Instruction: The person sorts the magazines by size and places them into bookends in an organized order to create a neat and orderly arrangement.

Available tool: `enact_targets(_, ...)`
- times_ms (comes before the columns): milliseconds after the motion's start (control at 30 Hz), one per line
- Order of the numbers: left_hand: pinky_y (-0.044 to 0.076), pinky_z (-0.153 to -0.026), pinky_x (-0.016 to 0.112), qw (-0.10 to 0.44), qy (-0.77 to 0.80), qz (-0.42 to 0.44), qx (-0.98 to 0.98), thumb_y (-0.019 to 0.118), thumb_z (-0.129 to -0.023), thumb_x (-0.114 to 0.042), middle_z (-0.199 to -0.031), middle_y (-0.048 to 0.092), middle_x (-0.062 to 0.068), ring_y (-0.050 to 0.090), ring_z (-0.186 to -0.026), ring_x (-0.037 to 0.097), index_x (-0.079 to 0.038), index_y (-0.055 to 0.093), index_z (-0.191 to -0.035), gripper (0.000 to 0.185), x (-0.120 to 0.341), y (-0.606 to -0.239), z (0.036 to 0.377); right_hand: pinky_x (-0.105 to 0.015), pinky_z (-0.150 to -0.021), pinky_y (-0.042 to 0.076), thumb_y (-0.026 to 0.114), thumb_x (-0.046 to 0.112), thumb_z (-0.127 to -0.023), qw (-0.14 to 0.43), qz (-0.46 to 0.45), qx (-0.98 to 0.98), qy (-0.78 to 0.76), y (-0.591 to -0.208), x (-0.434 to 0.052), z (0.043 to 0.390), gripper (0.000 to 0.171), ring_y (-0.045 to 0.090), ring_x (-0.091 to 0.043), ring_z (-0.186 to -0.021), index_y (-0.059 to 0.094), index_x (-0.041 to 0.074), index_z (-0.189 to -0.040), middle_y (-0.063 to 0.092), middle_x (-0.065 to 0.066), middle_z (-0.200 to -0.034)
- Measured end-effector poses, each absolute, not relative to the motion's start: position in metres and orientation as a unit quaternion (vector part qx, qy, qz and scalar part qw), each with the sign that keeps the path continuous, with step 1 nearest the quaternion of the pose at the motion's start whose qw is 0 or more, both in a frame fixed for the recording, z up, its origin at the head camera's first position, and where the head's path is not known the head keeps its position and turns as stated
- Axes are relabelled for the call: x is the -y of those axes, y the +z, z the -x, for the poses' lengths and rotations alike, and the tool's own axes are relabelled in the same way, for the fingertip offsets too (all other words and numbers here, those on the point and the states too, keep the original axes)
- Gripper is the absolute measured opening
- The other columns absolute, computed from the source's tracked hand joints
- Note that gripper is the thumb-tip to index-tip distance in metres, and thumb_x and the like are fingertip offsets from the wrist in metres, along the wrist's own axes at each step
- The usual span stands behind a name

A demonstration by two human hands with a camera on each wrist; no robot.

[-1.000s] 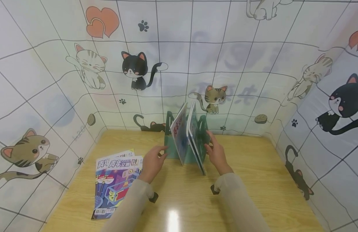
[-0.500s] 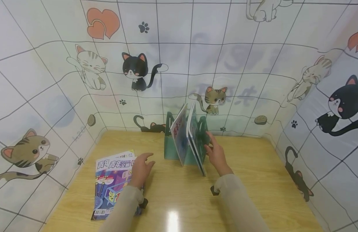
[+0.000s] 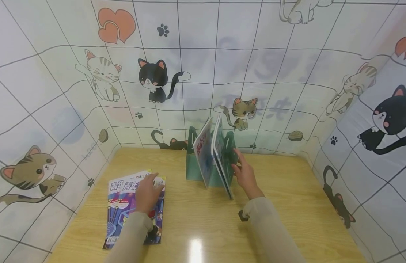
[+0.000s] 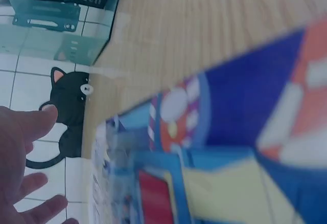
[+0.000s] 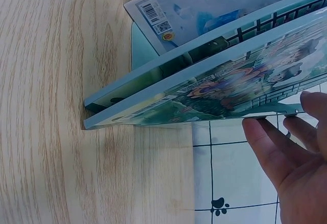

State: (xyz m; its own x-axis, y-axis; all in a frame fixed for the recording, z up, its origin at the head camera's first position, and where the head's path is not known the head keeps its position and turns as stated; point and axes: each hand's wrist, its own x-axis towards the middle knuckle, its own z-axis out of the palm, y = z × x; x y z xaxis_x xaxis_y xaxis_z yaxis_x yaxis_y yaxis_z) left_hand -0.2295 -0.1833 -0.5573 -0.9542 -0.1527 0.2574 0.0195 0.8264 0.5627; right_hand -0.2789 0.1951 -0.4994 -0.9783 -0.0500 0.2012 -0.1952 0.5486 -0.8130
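Two overlapping magazines (image 3: 124,201) lie flat on the wooden table (image 3: 288,204), and the left hand (image 3: 147,193) is over the upper one, its fingers spread and the thumb well away from them, gripping nothing. Whether any part of it touches the cover I cannot tell (the left wrist view shows the fingers past the edge of a blurred cover). Well to the right of the magazines, near the back wall (image 3: 203,73), a green rack (image 3: 193,170) bears a thin leaning booklet (image 3: 203,157) and, beside it, two thicker books (image 3: 219,153) upright and slightly tilted. At the rack's right end is the right hand (image 3: 246,177), fingers apart and bent a little, fingertips against the rack's side, clamped on nothing.
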Motion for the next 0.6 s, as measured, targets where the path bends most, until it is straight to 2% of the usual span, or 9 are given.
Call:
enact_targets(200,0.021,-0.101,0.071,0.106,-0.252,-0.073,0.959,0.074,-0.083,-0.04,-0.151,0.032,0.023,0.029,-0.133,0.05,-0.014,0.039,-0.149,0.079,0.197,-0.566,0.23,-0.037,-0.075,0.056,0.054,0.007,-0.1,0.081,-0.072,0.876,0.469,-0.499,-0.195,0.279,0.067,0.059,-0.041,-0.113,0.025,0.037,-0.153,0.038,-0.028,-0.146)
enact_targets(433,0.003,-0.1,0.076,0.068,-0.243,-0.116,0.961,0.072,-0.076,-0.061,-0.157,0.015,0.024,0.01,-0.138,0.056,-0.018,0.026,-0.155,0.101,0.212,-0.571,0.224,-0.037,-0.075,0.056,0.055,0.008,-0.099,0.082,-0.072,0.878,0.467,-0.5,-0.195,0.278,0.071,0.059,-0.04,-0.113,0.023,0.046,-0.151,0.039,-0.025,-0.147)
enact_targets(600,-0.006,-0.094,0.08,0.033,-0.241,-0.147,0.959,0.069,-0.071,-0.07,-0.158,0.001,0.026,-0.005,-0.137,0.059,-0.018,0.017,-0.157,0.113,0.222,-0.571,0.22,-0.038,-0.074,0.056,0.056,0.007,-0.099,0.094,-0.084,0.876,0.466,-0.501,-0.196,0.278,0.071,0.06,-0.04,-0.111,0.025,0.045,-0.151,0.04,-0.023,-0.147)
